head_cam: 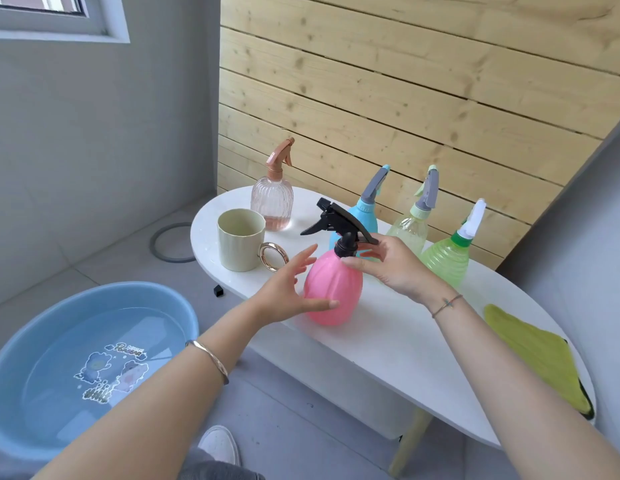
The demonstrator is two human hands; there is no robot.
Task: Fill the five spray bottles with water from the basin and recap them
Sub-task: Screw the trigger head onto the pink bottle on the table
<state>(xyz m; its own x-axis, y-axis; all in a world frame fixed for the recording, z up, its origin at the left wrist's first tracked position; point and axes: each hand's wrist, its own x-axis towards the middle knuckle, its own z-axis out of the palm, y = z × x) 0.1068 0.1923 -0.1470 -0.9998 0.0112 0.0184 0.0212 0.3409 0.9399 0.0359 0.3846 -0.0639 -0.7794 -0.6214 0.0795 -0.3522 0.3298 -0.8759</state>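
Observation:
A pink spray bottle [336, 292] with a black trigger head [339, 223] stands on the white oval table [388, 341]. My right hand [395, 268] pinches the black collar at its neck between thumb and fingers. My left hand [287, 289] is beside the bottle's body, fingers spread and straight, thumb touching its side. Behind stand a clear pink ribbed bottle [272, 202], a blue bottle [365, 213], a pale yellow bottle [410, 230] and a green bottle [447, 261], all capped. The blue basin [93, 296] of water sits on the floor at lower left.
A cream mug [241, 240] with a gold ring handle stands left of the pink bottle. A yellow-green cloth [540, 351] lies at the table's right end. A grey ring [156, 251] and a small black block [217, 291] lie on the floor. A wooden slat wall stands behind.

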